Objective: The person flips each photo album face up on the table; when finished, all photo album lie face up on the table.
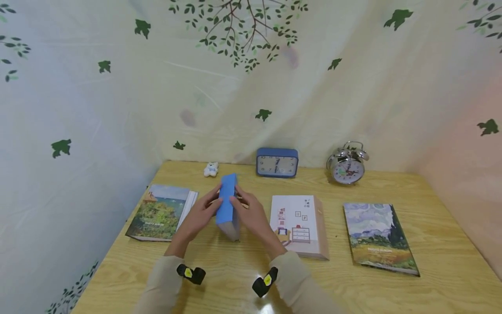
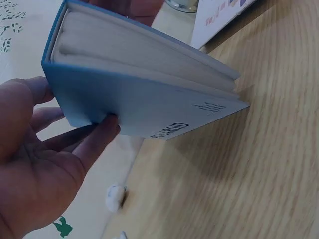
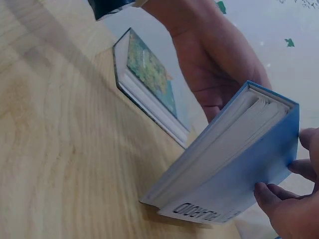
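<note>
I hold the blue album (image 1: 225, 210) spine up in front of me, its lower edge down at the desk (image 1: 219, 279), my left hand (image 1: 203, 210) and right hand (image 1: 252, 213) gripping it from either side by the spine and covers. Just left of it lies a photo album with a seaside garden cover (image 1: 158, 213); just right, a white-covered book (image 1: 292, 213), and farther right another painted album (image 1: 380, 237). Behind stand a small white figurine (image 1: 211, 169), a blue clock (image 1: 277, 163) and a silver alarm clock (image 1: 347, 168).
</note>
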The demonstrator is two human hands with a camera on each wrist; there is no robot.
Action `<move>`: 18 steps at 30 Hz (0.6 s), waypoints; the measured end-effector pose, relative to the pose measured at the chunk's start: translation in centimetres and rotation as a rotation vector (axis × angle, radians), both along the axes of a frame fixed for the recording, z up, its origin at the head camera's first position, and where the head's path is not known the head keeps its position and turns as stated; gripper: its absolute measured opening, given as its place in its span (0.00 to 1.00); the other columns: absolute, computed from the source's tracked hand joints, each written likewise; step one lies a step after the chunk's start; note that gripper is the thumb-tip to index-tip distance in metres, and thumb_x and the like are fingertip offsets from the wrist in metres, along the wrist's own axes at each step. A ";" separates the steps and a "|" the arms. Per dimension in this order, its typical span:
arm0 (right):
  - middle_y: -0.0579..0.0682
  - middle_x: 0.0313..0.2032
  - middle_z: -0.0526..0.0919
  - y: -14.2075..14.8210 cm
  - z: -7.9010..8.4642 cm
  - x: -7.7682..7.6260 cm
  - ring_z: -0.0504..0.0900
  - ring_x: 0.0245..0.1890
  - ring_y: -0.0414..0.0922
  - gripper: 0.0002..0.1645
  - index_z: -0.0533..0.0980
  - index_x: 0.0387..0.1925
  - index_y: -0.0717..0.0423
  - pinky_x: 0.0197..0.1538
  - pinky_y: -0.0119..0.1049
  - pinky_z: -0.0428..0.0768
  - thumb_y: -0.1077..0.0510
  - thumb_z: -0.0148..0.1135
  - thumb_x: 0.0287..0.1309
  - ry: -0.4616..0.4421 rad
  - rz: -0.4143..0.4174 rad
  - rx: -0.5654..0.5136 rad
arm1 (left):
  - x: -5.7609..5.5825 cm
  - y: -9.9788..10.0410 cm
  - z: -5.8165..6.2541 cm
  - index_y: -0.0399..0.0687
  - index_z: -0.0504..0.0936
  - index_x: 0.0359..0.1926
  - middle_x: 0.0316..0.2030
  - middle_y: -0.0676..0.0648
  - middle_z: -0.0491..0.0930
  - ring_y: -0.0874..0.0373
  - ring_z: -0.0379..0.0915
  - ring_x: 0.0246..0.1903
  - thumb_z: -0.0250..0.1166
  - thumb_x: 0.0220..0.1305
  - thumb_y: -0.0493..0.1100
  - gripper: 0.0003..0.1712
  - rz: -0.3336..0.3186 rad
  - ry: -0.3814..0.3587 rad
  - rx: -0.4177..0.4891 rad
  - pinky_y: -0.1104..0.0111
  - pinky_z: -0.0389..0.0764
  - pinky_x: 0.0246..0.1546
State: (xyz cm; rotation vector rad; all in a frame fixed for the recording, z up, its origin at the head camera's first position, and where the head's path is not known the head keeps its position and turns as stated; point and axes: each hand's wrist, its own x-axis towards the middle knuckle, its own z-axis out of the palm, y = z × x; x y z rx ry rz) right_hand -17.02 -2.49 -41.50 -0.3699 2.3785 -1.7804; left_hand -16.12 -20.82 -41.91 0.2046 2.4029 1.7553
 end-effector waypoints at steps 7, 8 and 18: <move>0.60 0.66 0.67 -1.3 -1.6 0.1 0.71 0.63 0.55 0.30 0.63 0.69 0.47 0.63 0.50 0.72 0.44 0.48 0.70 0.028 0.041 0.078 | 0.2 -1.2 0.7 0.63 0.54 0.74 0.73 0.41 0.51 0.36 0.58 0.67 0.50 0.71 0.59 0.33 0.037 0.042 -0.166 0.45 0.74 0.56; 0.61 0.65 0.67 -1.4 -1.9 0.1 0.70 0.63 0.56 0.30 0.64 0.69 0.49 0.62 0.50 0.73 0.45 0.48 0.70 0.040 0.048 0.092 | 0.2 -1.4 0.7 0.62 0.56 0.74 0.73 0.40 0.51 0.35 0.58 0.67 0.51 0.71 0.59 0.34 0.042 0.053 -0.181 0.44 0.74 0.55; 0.69 0.65 0.65 -1.4 -3.9 0.1 0.65 0.65 0.64 0.33 0.62 0.69 0.55 0.65 0.57 0.66 0.45 0.51 0.69 0.005 0.055 0.186 | 0.2 -2.9 1.2 0.52 0.62 0.71 0.69 0.38 0.57 0.36 0.62 0.64 0.56 0.68 0.57 0.35 0.108 0.042 -0.271 0.46 0.74 0.56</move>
